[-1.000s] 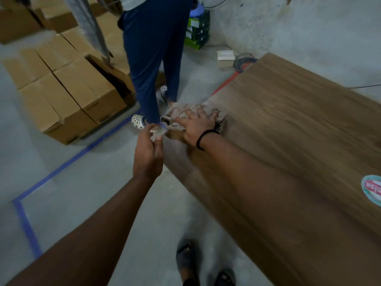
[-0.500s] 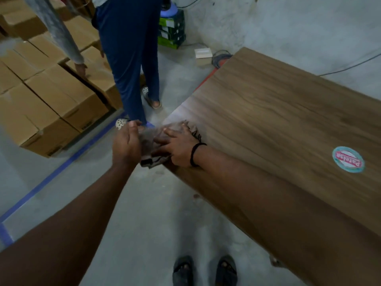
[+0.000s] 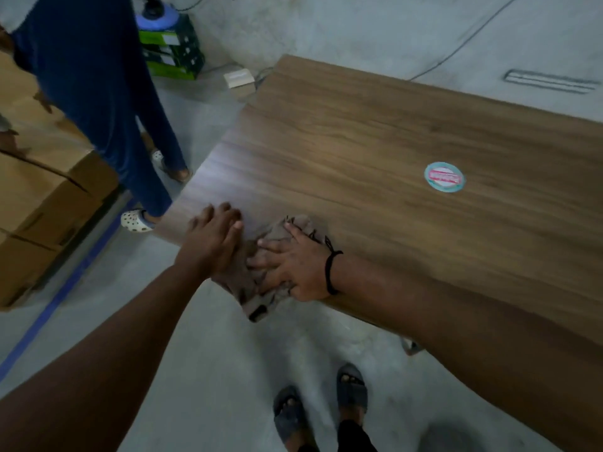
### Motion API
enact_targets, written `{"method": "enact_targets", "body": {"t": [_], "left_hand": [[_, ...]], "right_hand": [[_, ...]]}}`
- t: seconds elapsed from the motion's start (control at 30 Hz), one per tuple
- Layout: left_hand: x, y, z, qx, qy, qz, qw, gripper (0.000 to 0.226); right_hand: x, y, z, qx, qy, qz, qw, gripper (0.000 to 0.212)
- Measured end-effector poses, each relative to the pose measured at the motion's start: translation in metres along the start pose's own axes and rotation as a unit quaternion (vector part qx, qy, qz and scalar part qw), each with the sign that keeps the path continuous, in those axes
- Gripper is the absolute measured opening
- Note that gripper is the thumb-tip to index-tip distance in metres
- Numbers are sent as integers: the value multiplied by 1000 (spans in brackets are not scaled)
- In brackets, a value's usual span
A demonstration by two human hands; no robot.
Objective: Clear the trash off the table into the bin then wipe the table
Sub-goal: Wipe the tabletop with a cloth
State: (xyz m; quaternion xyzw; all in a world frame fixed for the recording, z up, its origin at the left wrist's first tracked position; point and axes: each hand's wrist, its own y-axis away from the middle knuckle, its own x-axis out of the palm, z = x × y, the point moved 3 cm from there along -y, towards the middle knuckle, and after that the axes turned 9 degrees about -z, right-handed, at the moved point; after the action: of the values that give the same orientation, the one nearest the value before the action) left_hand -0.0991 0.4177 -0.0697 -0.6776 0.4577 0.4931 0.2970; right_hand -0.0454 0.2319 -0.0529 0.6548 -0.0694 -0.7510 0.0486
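Far left, 9 o'clock of view: stacked cardboard boxes (image 3: 39,197) on the floor, a blue tape line (image 3: 65,288) running past them

At 11 o'clock: a second person (image 3: 107,93) in blue trousers, one white clog (image 3: 137,220) just off the table's left corner. Green boxes (image 3: 173,57) behind, against the wall

Left hand (image 3: 212,243): fingers laid out fairly straight and close together on the tabletop at the near-left edge, holding nothing I can see; heel of the hand lies over the cloth's left margin. Thumb hidden

Cloth (image 3: 257,282): brownish rag, crumpled, at the 7 o'clock edge of the table (image 3: 391,141), between and under the two hands; its lower end hangs over the edge toward the floor

Right hand (image 3: 290,265): at 3 o'clock of the left hand, just beside it. Fingers spread wide and flat, palm down, pressing on the cloth. Black band (image 3: 329,272) on the wrist

At 2 o'clock of the right hand, well apart: round sticker (image 3: 444,177) on the wood

At 6 o'clock of view: the wearer's feet in sandals (image 3: 319,402) on grey floor
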Motion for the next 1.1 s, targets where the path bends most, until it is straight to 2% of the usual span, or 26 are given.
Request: {"method": "enact_targets", "body": {"t": [0.07,0.13,0.2,0.27,0.33,0.57,0.8,0.9,1.03,1.1], "left_hand": [[9,7,-10,-11,-48,-27,998,55],[16,11,-33,-28,-69,-53,996,60],[25,13,-71,40,-58,-55,996,69],[37,16,-125,158,-4,-21,987,72],[49,22,-174,238,41,24,970,69],[92,55,-296,395,22,65,916,71],[147,102,-411,409,69,57,908,67],[161,119,-453,407,83,61,908,70],[177,130,-474,415,47,42,908,68],[179,130,-474,412,27,32,910,65]], "right_hand": [[5,33,0,25,-33,-12,999,47],[10,65,0,42,-66,-27,997,48],[16,95,0,47,-76,-48,995,48],[21,129,-1,61,-73,-53,994,47],[28,166,-3,80,-77,-44,993,46],[54,303,-7,144,-88,-71,983,35],[73,423,-7,210,-100,-78,969,38],[82,473,-6,234,-100,-106,961,36],[90,530,-4,288,-129,-101,944,57],[90,552,-3,300,-139,-104,938,60]]}}
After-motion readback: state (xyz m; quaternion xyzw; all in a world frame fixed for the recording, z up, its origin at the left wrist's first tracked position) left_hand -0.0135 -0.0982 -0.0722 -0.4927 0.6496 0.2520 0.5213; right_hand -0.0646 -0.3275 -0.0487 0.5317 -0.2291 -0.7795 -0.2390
